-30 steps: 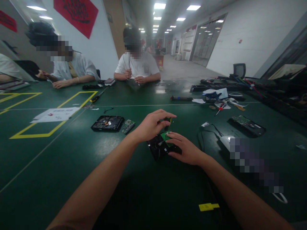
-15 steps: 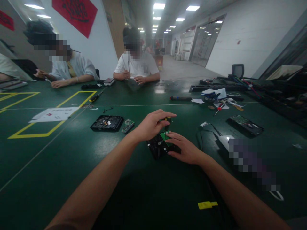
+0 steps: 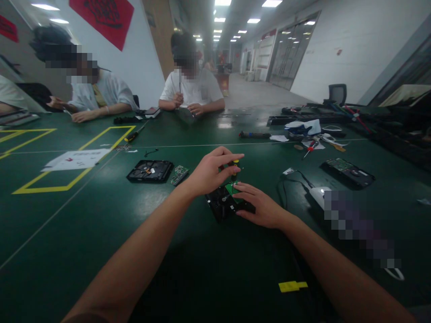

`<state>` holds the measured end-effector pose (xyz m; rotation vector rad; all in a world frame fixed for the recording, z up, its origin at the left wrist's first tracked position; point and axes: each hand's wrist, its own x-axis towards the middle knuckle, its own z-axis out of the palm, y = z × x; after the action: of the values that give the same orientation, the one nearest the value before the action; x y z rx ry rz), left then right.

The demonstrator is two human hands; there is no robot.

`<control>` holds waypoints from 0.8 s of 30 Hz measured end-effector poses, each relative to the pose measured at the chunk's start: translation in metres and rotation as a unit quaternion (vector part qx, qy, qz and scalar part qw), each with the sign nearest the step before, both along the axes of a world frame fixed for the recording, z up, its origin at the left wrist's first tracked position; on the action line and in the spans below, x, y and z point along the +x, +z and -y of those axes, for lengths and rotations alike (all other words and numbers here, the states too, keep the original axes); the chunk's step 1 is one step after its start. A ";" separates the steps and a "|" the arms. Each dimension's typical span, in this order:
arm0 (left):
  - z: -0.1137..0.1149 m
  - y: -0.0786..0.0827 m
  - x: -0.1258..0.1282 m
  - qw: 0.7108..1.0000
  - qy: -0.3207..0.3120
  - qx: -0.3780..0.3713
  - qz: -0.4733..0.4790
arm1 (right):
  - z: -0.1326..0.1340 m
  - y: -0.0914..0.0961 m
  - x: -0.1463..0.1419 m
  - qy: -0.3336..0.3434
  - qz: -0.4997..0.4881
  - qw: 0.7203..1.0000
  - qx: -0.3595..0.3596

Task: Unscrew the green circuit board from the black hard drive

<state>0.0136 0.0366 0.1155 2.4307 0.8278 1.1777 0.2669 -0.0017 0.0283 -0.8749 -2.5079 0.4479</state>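
A black hard drive [image 3: 222, 204] with a green circuit board [image 3: 230, 188] lies on the green table [image 3: 101, 233] in front of me. My left hand [image 3: 210, 172] is closed round the handle of a small screwdriver [image 3: 234, 169] that stands upright, tip down on the board. My right hand [image 3: 261, 207] rests on the drive's right side, fingers pressed flat on it, holding it steady.
An opened drive [image 3: 150, 171] and a loose circuit board [image 3: 179, 175] lie to the left. Another drive [image 3: 347, 171] sits to the right, with cables, tools [image 3: 310, 149] and a white device [image 3: 319, 194]. A yellow tag [image 3: 292, 285] lies near me. Two people sit across the table.
The view has shifted slightly. My left hand has turned a little on the screwdriver handle; both hands stay at the drive.
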 end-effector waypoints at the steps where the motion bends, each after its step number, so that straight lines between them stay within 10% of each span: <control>1: 0.000 0.000 -0.001 1.000 -0.005 0.003 -0.005 | 0.000 0.000 0.000 0.000 -0.001 1.000 0.001; 24: 0.001 -0.010 0.016 0.928 -0.168 -0.277 0.185 | -0.002 -0.004 0.001 0.007 0.004 1.000 0.016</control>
<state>0.0299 0.0353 0.1054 1.7302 0.5094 1.0442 0.2675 0.0000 0.0247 -0.8503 -2.5226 0.4090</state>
